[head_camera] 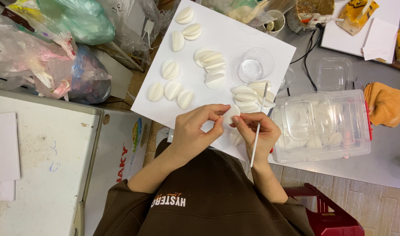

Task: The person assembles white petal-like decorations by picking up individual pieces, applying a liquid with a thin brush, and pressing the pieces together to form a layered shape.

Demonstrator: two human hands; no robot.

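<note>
At centre frame I see my left hand [195, 129] and right hand [259, 131] both pinching a small white oval foam piece [231, 114]; the right also grips a thin white stick [257, 131], above the white square board [195, 94] on the worktop [383, 144].

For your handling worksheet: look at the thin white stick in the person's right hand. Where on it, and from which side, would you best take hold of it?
Grip the white stick on its bare lower half, near the end by the wrist, coming from the right. It stands nearly upright in the picture, and its upper part lies over the stacked white pieces, while the right hand already wraps its middle.
</note>
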